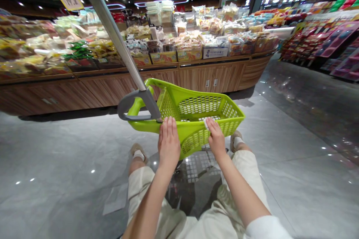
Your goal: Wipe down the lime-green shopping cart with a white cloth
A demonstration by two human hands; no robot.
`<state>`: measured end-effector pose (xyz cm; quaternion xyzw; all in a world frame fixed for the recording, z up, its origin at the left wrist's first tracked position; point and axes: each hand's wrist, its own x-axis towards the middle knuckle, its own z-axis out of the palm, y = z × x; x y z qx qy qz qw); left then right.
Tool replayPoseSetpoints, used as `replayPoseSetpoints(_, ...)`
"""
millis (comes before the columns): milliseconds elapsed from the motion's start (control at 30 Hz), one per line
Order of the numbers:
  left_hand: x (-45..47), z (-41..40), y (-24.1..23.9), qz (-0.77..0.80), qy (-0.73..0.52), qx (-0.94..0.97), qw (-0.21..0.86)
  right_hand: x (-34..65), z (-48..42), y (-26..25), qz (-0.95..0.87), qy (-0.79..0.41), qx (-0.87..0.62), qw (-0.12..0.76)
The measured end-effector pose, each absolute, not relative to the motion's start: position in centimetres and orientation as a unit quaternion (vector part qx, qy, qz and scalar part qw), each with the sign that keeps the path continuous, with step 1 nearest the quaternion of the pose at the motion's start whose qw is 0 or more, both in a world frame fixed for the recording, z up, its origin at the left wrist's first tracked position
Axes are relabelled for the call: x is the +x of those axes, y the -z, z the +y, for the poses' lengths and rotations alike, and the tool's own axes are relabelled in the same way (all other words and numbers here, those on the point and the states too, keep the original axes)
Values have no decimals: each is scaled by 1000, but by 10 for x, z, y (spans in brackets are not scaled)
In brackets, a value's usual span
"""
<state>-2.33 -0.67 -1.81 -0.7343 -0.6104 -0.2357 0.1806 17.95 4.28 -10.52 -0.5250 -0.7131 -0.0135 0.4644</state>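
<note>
A lime-green perforated plastic basket (193,130) lies under both hands' fingers, the left hand (169,140) straight-fingered, its hold indeterminable, the right hand (217,140) pinching a small white wad (206,123) against it, where uneven pressing might tip the basket.

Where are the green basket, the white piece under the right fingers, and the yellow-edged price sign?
Green basket (192,126): head view, near side wall, just below the rim.
White piece (206,123): head view, its exposed part.
Price sign (69,0): head view, middle of its face.
</note>
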Motion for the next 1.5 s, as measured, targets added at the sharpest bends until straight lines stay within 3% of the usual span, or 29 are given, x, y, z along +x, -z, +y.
replayPoseSetpoints(100, -21, -5, 21, -612, 252, -727, 179, 152, 40, 96, -680, 2, -551, 484)
replayPoseSetpoints(333, -20, -7, 19, -622, 222, -725, 195, 71, 22, 50, -776, -34, -431, 459)
replayPoseSetpoints(500, -24, -8, 18, -611, 223, -735, 192, 117, 29, 72, -793, 1, -423, 438)
replayPoseSetpoints(733, -23, -6, 21, -608, 226, -738, 186, 182, 44, 105, -706, 26, -536, 462)
replayPoseSetpoints(833, -21, -6, 22, -612, 235, -733, 181, 149, 39, 91, -691, 9, -550, 468)
replayPoseSetpoints(1067, -21, -7, 20, -617, 229, -728, 190, 76, 23, 43, -787, -37, -426, 445)
replayPoseSetpoints(1300, -25, -8, 17, -611, 227, -737, 180, 157, 37, 82, -774, 13, -479, 413)
replayPoseSetpoints(1500, -23, -7, 20, -607, 242, -736, 176, 181, 45, 106, -684, 21, -552, 476)
